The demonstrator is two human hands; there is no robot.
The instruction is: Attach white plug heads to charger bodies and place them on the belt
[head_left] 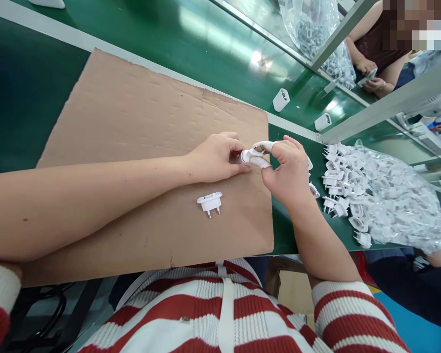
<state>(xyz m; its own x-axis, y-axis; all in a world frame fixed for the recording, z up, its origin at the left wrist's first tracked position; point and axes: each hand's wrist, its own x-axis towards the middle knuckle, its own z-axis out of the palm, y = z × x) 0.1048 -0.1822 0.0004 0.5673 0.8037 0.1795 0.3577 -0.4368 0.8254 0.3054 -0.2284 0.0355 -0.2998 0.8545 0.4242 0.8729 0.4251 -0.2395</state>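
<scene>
My left hand [218,156] is closed around a white charger housing [245,157], mostly hidden by the fingers, above a sheet of brown cardboard [139,113]. My right hand [288,169], with white finger cots on thumb and forefinger, pinches a small white plug piece [256,153] at the housing's right end. Whether the two parts are joined, I cannot tell. Below my left hand, a loose white two-pin plug piece [210,202] lies on the cardboard, its pins towards me.
To the right, a clear plastic bag [407,201] spills many white plug pieces [336,179] onto the green table. Two white housings [281,100] [322,122] stand on the green conveyor behind a pale rail [294,126]. Across it, a co-worker's hands [369,76] hold a pale part.
</scene>
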